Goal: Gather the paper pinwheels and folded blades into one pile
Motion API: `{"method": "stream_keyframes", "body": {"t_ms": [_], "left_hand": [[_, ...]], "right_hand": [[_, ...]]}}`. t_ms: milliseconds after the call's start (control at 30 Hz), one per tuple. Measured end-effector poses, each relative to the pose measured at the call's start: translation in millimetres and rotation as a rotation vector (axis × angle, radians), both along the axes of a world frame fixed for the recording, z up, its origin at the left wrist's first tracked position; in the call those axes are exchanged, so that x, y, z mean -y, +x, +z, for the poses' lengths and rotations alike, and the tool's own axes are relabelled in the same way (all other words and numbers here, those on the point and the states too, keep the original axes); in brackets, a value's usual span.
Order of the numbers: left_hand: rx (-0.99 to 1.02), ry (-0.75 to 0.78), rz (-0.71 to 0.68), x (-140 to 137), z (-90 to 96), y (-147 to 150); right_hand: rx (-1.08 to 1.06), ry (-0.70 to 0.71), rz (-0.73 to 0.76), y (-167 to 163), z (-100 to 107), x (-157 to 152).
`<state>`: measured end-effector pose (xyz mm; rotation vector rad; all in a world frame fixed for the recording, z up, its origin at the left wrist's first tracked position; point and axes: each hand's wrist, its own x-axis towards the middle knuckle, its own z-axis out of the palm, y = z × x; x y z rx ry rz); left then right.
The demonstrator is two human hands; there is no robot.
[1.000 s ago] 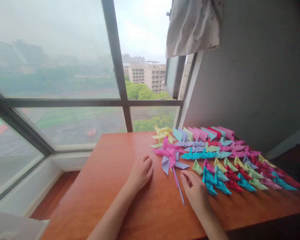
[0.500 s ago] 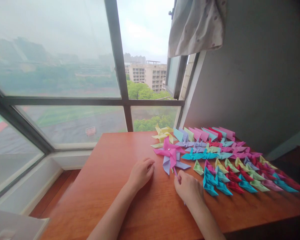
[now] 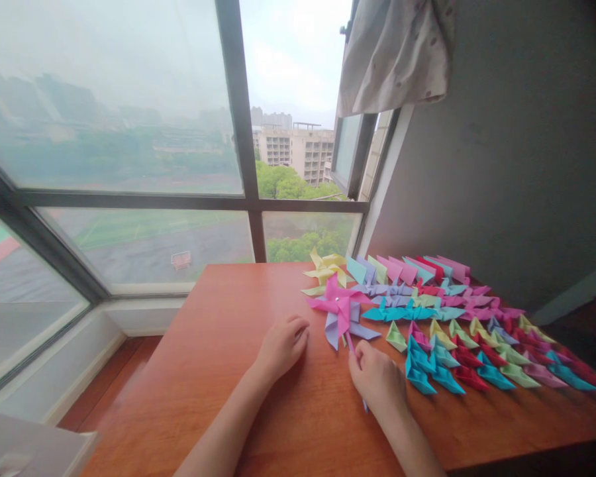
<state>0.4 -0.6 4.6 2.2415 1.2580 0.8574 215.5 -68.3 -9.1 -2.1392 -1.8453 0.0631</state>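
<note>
My right hand (image 3: 379,379) is closed around the thin stick of a pink paper pinwheel (image 3: 346,309). The pinwheel's head faces up just beyond my fingers, and a light purple pinwheel (image 3: 332,333) shows from beneath it. Behind these lies a yellow pinwheel (image 3: 322,271), partly covered by the pink one. To the left, my left hand (image 3: 283,346) rests on the tabletop with its fingers curled in and nothing visible in them. Its fingertips are a short gap away from the purple blades.
Several folded paper boats (image 3: 491,371) stand in rows on the right of the wooden table (image 3: 228,318). Behind them lie rows of folded paper cranes (image 3: 402,308) and paper planes (image 3: 402,268). A window (image 3: 129,199) borders the far side, and a grey wall (image 3: 501,152) rises at right.
The view has shifted very slightly. My left hand stays curled on the table, and my right hand keeps its hold on the pinwheel's stick.
</note>
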Motion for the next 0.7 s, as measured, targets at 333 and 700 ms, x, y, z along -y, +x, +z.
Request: {"method": "stream_keyframes", "body": {"t_ms": [333,700], "left_hand": [[0.164,-0.096,0.015,1.2,2.5,2.2],[0.620,-0.401,-0.049,2.3,1.8,22.5]], "right_hand": [[-0.359,0.217,0.075,-2.1,2.9,11.9],[-0.543,0.301,0.247,-48.2,25.2,-24.0]]}}
